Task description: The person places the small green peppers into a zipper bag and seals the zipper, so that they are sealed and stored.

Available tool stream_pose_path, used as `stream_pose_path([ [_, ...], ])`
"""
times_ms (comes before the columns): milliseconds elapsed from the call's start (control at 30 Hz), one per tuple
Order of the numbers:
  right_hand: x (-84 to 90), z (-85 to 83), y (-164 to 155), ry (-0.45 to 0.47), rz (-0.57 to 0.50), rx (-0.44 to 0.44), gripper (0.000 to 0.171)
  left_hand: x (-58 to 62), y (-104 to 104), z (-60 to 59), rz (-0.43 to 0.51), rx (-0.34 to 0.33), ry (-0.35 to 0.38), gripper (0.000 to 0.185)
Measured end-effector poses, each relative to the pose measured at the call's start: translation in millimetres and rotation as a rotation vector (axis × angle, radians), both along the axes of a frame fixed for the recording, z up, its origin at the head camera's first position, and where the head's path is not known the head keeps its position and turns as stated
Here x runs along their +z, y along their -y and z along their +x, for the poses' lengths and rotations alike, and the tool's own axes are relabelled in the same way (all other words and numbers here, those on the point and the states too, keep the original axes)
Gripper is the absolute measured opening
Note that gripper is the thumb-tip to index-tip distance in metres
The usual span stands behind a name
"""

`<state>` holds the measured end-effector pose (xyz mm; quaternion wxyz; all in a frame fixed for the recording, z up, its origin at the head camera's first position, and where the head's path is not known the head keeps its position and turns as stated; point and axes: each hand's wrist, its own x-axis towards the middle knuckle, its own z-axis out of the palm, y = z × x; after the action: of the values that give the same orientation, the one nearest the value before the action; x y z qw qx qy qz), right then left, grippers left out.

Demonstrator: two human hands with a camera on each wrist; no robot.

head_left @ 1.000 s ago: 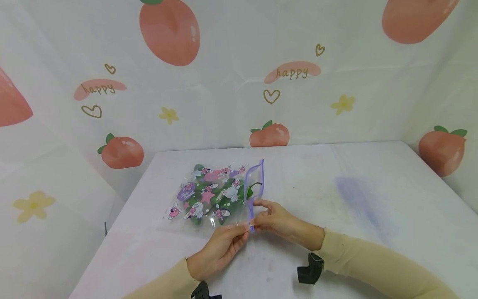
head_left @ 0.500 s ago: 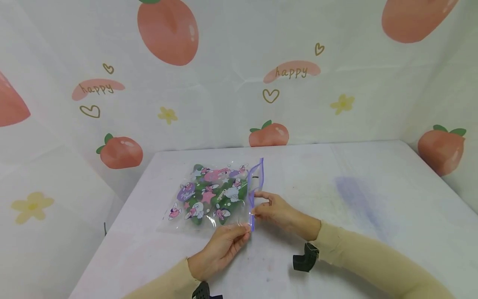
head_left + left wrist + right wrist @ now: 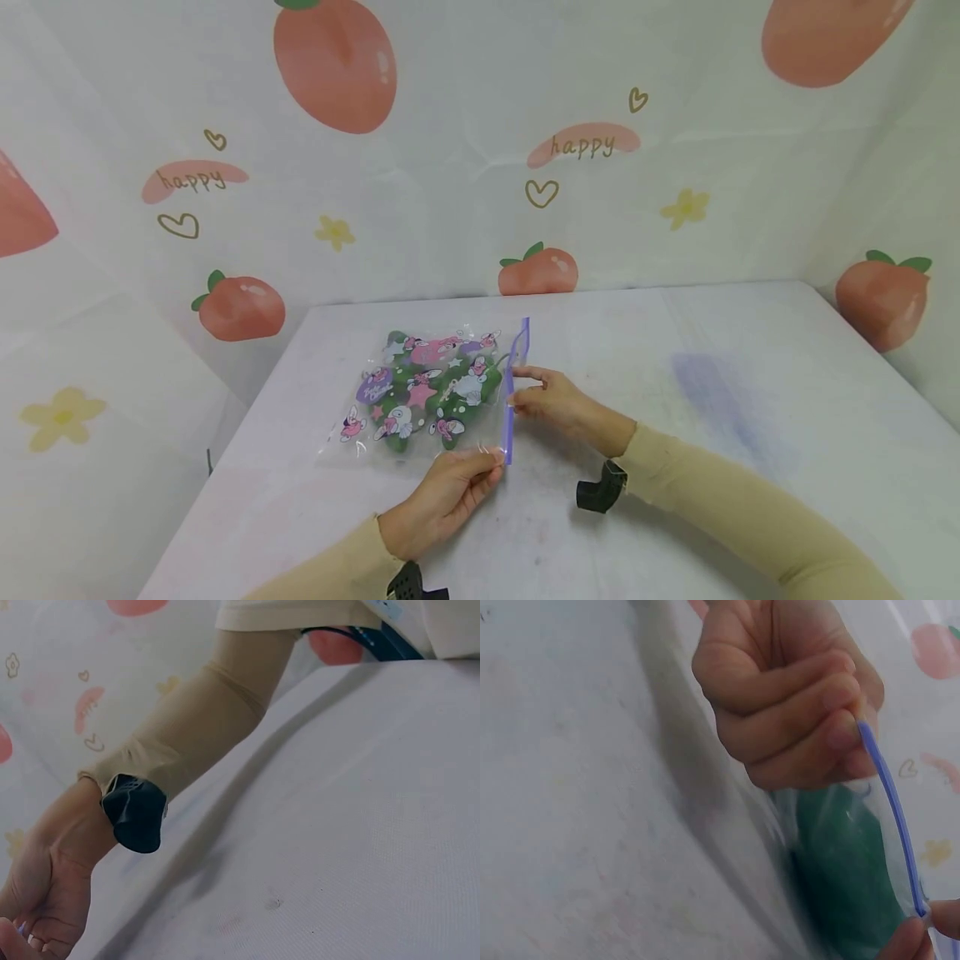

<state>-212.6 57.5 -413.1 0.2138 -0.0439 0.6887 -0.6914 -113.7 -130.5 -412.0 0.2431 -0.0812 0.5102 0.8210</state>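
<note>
A clear zip bag (image 3: 420, 396) with a purple zip and printed cartoon figures lies on the white table. Dark green objects fill it, probably green peppers; a thin stem shows near the mouth. My left hand (image 3: 450, 496) pinches the near end of the zip, its curled fingers close up in the right wrist view. Farther along the purple strip (image 3: 896, 814), my right hand (image 3: 570, 408) pinches a small pale slider (image 3: 925, 913) between thumb and finger. Between the hands the strip runs as one line; beyond the right hand its two edges stand slightly apart.
The white table (image 3: 645, 350) carries a faint purple stain on the right. A white cloth (image 3: 450, 233) printed with peaches hangs behind and at the sides. A black wrist mount (image 3: 600, 487) sits on my right sleeve.
My right hand has slid away from me along the zip, from beside the left hand to past its middle. The gap between the zip edges has shortened. The left hand stays put.
</note>
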Motion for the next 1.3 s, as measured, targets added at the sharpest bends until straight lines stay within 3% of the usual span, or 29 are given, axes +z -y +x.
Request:
stream_pose_path([
  [167,3.2,-7.5,-0.4,0.017,0.048,-0.037,0.059,0.3,-0.4,0.0,0.004,-0.003,-0.006,0.011],
  [667,0.5,-28.4,-2.4,0.031,0.023,-0.102,0.055,1.1,-1.4,-0.9,-0.016,-0.010,0.022,0.017],
  [867,1.1,-32.7,-3.2,0.023,-0.014,-0.106,0.055,0.9,-1.2,-1.0,-0.007,-0.015,0.011,0.007],
  [1300,6.2,-37.8,-4.5,0.032,0.011,-0.135,0.053,1.7,-0.3,-2.0,-0.023,-0.001,0.036,0.010],
])
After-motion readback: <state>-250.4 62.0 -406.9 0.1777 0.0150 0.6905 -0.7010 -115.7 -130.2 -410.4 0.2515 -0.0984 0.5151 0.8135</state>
